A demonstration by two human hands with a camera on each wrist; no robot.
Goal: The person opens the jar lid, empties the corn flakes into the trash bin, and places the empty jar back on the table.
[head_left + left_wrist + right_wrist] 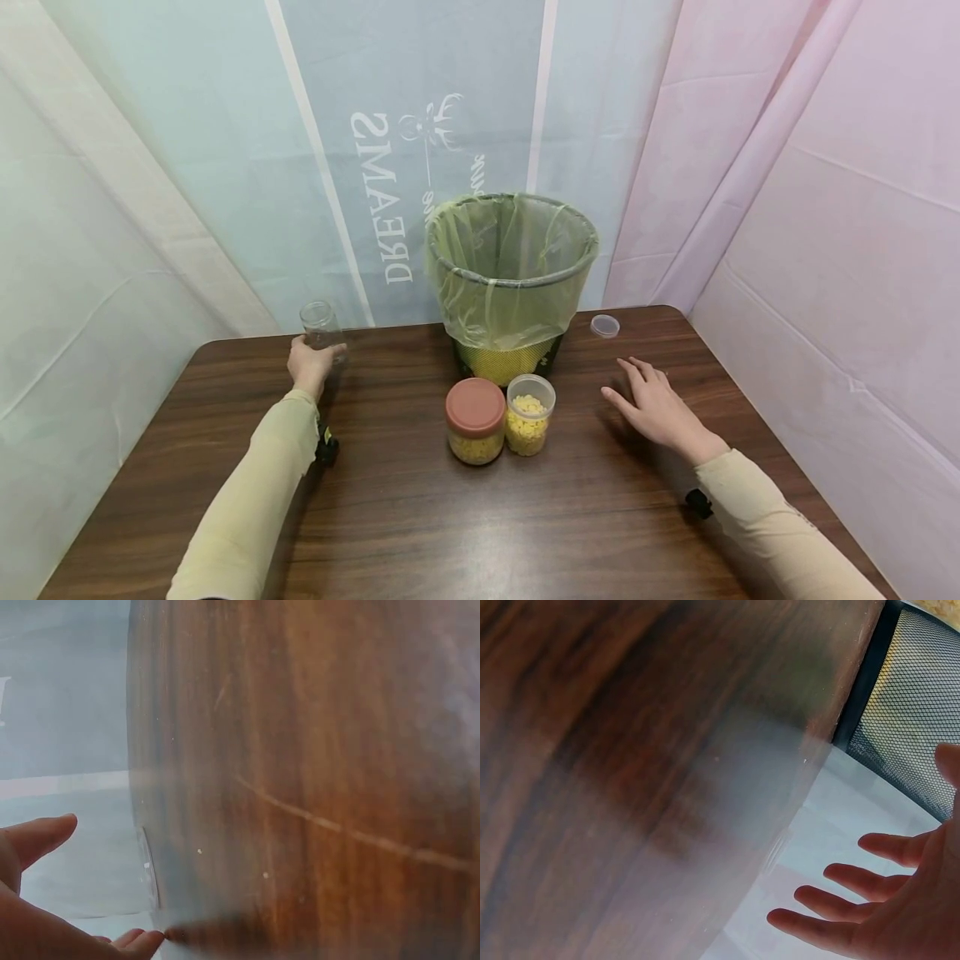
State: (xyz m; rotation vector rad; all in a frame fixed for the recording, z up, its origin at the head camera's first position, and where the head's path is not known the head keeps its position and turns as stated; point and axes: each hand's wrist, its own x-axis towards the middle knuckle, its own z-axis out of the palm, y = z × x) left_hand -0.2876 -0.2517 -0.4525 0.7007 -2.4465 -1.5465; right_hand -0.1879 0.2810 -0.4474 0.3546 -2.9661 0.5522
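Observation:
A clear glass jar (318, 317) stands uncapped at the table's back left. My left hand (311, 364) is at its near side, thumb and fingers spread wide; the left wrist view shows a gap between thumb (45, 834) and fingers, and contact with the glass is unclear. On the right, my right hand (660, 408) is held over the table with its fingers apart, holding nothing. Just beyond it lies a flat transparent lid (605, 326). At the middle, a jar with a reddish lid (476, 408) stands beside an uncapped clear jar (528, 421) containing small yellow pieces.
Behind the two middle jars stands a mesh bin (506, 358) lined with a pale green bag (491, 308). The dark wooden table (450, 533) ends at printed fabric (405, 50) hanging behind it. Pale fabric walls rise at both sides.

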